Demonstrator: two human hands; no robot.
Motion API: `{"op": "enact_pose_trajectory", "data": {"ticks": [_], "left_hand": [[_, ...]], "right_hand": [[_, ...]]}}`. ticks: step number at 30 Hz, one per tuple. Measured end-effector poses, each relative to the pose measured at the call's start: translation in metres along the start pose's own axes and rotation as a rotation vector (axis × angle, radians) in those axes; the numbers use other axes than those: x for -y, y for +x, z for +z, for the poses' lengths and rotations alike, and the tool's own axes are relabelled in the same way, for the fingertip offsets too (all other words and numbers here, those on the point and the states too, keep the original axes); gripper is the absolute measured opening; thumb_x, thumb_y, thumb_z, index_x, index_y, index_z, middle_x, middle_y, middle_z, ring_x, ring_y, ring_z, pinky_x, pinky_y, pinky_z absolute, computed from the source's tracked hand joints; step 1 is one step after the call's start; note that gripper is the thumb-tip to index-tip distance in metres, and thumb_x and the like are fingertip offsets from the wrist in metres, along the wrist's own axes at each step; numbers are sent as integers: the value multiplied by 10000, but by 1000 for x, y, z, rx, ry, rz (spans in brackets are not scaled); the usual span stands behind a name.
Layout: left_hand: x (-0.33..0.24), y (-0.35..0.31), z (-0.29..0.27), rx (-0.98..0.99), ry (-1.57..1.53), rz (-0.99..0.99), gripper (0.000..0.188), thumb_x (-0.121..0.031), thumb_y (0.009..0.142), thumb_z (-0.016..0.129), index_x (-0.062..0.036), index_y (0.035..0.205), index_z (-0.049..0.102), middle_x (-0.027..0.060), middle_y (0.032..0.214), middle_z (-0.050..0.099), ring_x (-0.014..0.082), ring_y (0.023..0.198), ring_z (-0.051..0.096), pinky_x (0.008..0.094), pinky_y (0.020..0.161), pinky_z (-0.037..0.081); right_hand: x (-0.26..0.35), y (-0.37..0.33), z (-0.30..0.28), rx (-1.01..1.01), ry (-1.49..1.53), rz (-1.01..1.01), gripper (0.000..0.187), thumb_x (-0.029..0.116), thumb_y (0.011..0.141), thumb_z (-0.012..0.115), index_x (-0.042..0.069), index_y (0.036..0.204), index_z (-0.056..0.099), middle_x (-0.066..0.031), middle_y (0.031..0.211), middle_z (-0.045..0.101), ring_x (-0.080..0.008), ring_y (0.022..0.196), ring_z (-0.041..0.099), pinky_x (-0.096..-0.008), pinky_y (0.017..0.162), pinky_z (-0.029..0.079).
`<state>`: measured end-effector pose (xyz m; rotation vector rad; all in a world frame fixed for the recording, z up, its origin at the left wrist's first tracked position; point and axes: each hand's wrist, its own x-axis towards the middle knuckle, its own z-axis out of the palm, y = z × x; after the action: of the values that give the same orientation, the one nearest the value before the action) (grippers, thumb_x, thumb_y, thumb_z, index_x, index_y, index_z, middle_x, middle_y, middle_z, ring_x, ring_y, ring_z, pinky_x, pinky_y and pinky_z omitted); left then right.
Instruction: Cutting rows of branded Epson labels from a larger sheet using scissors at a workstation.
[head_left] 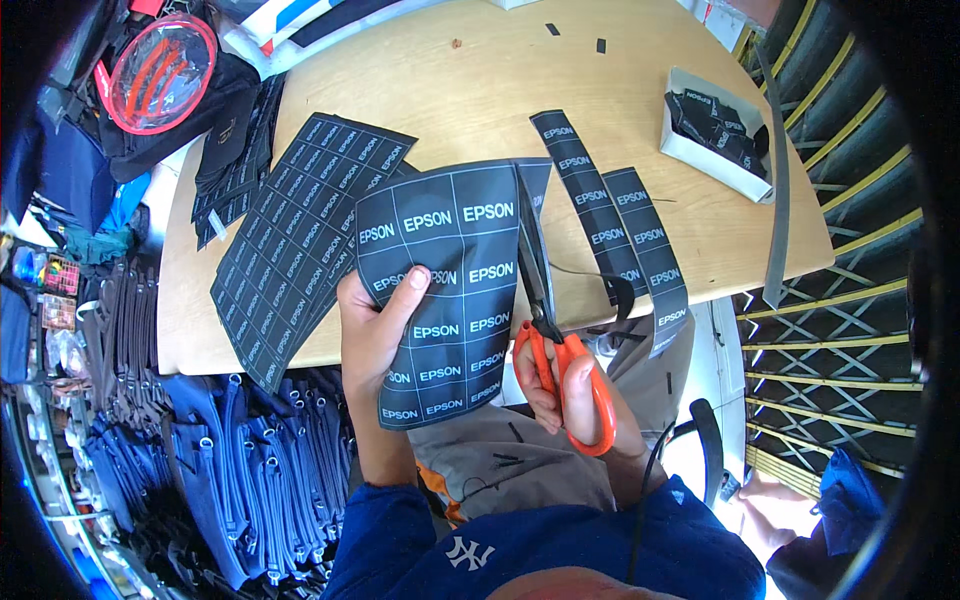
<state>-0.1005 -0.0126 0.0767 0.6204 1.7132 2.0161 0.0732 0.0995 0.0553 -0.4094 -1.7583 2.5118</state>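
My left hand (368, 325) grips a black sheet of printed labels (445, 345) by its left side, thumb on the front and fingers hidden behind. The sheet is marked into a grid by thin white lines and is held up over the table's near edge. In my right hand (578, 395) is a pair of scissors (547, 330) with orange handles, fingers and thumb in the loops. Their dark blades point away from me along the sheet's right edge, where a narrow part of the sheet shows beyond them. How far the blades are apart is hard to make out.
More black label sheets (310, 220) lie on the wooden table (470, 100) at left. Cut label strips (585, 195) lie at right, one overhanging the near edge. A white box (715, 170) holds small black pieces. Navy bags (235, 470) hang at lower left; a metal lattice gate (840, 300) stands right.
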Motion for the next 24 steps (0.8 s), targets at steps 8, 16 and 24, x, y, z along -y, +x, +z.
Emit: {"op": "enact_pose_trajectory", "data": {"ticks": [8, 16, 24], "left_hand": [[3, 1, -5, 30, 37, 19, 135, -79, 808, 640, 25, 892, 624, 42, 800, 638, 72, 670, 568, 211, 602, 449], [5, 1, -4, 13, 42, 16, 132, -77, 814, 635, 23, 898, 626, 40, 796, 639, 68, 663, 570, 204, 595, 452], [4, 3, -4, -4, 41, -26, 141, -85, 820, 632, 22, 912, 625, 44, 788, 638, 72, 652, 577, 202, 575, 462]], "right_hand": [[-1, 4, 2, 40, 192, 55, 712, 756, 776, 318, 53, 793, 434, 36, 588, 370, -45, 456, 358, -197, 400, 293], [4, 7, 5, -11, 221, -8, 615, 633, 877, 292, 41, 797, 441, 33, 536, 367, -51, 430, 394, -193, 393, 331], [12, 15, 4, -19, 116, 13, 582, 564, 914, 275, 29, 761, 447, 17, 518, 376, -64, 400, 405, -204, 381, 373]]}}
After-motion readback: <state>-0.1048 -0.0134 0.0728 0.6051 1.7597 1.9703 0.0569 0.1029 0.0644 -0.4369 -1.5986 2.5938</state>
